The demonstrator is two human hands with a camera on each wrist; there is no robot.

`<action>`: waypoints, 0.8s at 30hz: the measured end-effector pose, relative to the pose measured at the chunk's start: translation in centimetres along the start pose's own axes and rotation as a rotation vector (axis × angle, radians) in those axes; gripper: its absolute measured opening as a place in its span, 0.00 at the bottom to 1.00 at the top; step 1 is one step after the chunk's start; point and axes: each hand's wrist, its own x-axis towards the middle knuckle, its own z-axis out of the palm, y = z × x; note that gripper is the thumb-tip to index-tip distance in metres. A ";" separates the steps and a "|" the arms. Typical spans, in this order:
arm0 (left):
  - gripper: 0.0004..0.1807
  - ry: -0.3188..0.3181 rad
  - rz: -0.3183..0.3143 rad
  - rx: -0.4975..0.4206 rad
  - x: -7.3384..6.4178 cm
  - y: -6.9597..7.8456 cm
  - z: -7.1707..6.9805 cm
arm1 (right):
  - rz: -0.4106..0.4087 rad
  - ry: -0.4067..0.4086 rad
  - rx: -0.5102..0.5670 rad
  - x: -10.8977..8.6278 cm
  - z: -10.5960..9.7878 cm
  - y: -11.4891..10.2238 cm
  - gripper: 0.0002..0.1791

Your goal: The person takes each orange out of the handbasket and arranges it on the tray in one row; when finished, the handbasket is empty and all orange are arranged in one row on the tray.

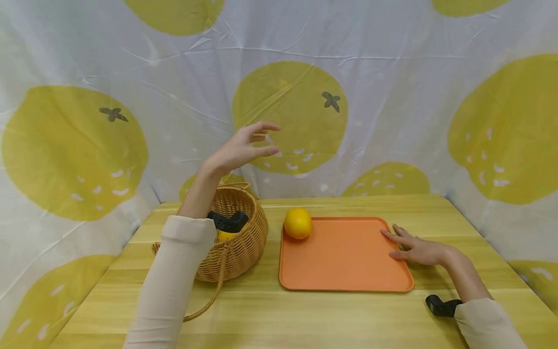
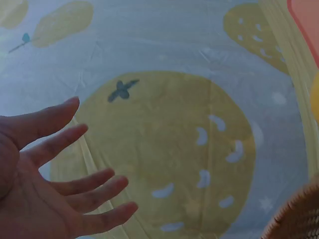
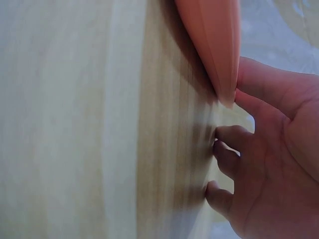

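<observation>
Head view: bright, soft, even light; mostly clear, slightly stretched toward the corners.
Curtain [image 1: 392, 111]: faint glare on creases behind the left hand [image 1: 241, 148].
Tray [image 1: 340, 257]: evenly lit left of the right hand [image 1: 423, 249]; in the right wrist view, shadow under its rim beside that hand.
Tabletop [image 3: 70, 124]: blurred grain left of the right hand.
Left wrist view: dim, bluish, slightly soft beyond the hand.
Right wrist view: dim, hazy.
</observation>
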 end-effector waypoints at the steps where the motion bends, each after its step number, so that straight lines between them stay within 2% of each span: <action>1: 0.30 -0.030 -0.017 -0.016 -0.3 -0.8 -0.3 | -0.001 0.000 0.007 0.0 0.0 0.0 0.47; 5: 0.26 -0.170 -0.058 -0.033 -1.3 -4.7 -1.4 | -0.009 0.010 0.016 0.1 0.1 0.1 0.47; 8: 0.22 -0.247 -0.073 -0.053 -2.1 -7.7 -2.2 | -0.006 0.008 0.019 0.2 0.2 0.0 0.46; 12: 0.17 -0.373 -0.100 -0.122 -3.2 -10.6 -3.2 | -0.014 0.004 0.023 0.3 0.3 0.0 0.46; 14: 0.15 -0.447 -0.131 -0.147 -3.7 -11.7 -3.6 | -0.017 0.004 0.024 0.4 0.3 0.0 0.46; 18: 0.15 -0.551 -0.196 -0.121 -4.3 -13.6 -3.9 | -0.014 0.012 0.017 0.4 0.3 0.0 0.46; 24: 0.21 -0.697 -0.297 -0.094 -4.1 -15.2 -3.3 | -0.019 0.009 0.029 0.2 0.2 0.5 0.47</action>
